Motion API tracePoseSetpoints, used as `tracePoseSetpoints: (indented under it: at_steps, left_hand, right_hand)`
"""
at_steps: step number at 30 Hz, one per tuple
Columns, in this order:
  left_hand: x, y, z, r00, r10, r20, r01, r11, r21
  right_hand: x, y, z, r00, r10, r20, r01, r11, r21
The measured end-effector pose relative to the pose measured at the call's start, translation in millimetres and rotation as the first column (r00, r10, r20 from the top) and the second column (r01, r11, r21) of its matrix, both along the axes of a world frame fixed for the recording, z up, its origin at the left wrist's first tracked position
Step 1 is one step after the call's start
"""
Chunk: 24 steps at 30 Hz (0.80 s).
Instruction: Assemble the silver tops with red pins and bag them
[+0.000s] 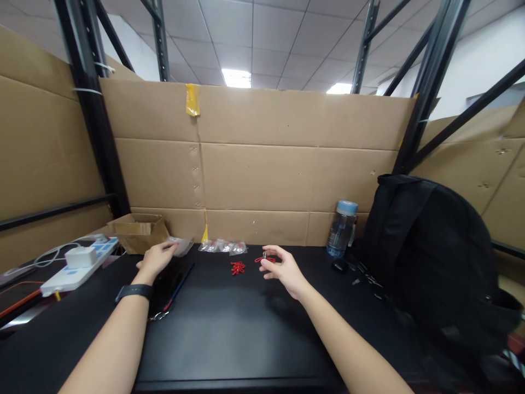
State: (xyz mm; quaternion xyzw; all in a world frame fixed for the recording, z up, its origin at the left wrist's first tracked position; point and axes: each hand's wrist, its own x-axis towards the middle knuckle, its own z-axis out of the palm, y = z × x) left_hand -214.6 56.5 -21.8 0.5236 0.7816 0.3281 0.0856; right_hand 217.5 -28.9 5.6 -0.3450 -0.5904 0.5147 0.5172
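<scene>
My left hand (157, 257) reaches to the back of the black table (229, 328) and its fingers close on a small clear plastic bag (181, 245). My right hand (283, 267) pinches a small red part with a metal piece (264, 258) just above the table. A little heap of red parts (237, 267) lies between my hands. Several small clear bags (222, 247) lie in a row behind the heap. A black band sits on my left wrist (134, 291).
An open cardboard box (138, 231) and a white power strip with a charger (80, 262) stand at the left. A pen or thin tool (178, 287) lies by my left arm. A water bottle (342, 229) and a black backpack (430, 257) stand at the right. Cardboard walls enclose the table.
</scene>
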Motion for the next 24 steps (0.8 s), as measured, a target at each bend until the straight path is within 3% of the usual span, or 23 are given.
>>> tracePoseSetpoints:
  at_steps: [8, 15, 24]
  left_hand:
    - [8, -1, 0.1, 0.999, -0.024, -0.038, 0.025, 0.999, 0.027]
    - [3, -3, 1.2, 0.993, 0.105, -0.061, -0.104, 0.994, 0.022]
    - [5, -17, 10.6, 0.963, 0.265, -0.043, -0.245, 0.933, 0.262]
  right_hand:
    - [-1, -1, 1.5, 1.000, -0.001, 0.015, 0.001, 1.000, -0.010]
    - [-1, -1, 1.2, 0.999, -0.001, 0.032, 0.001, 1.000, -0.003]
    - [1, -1, 1.7, 0.998, 0.024, 0.059, -0.024, 1.000, 0.008]
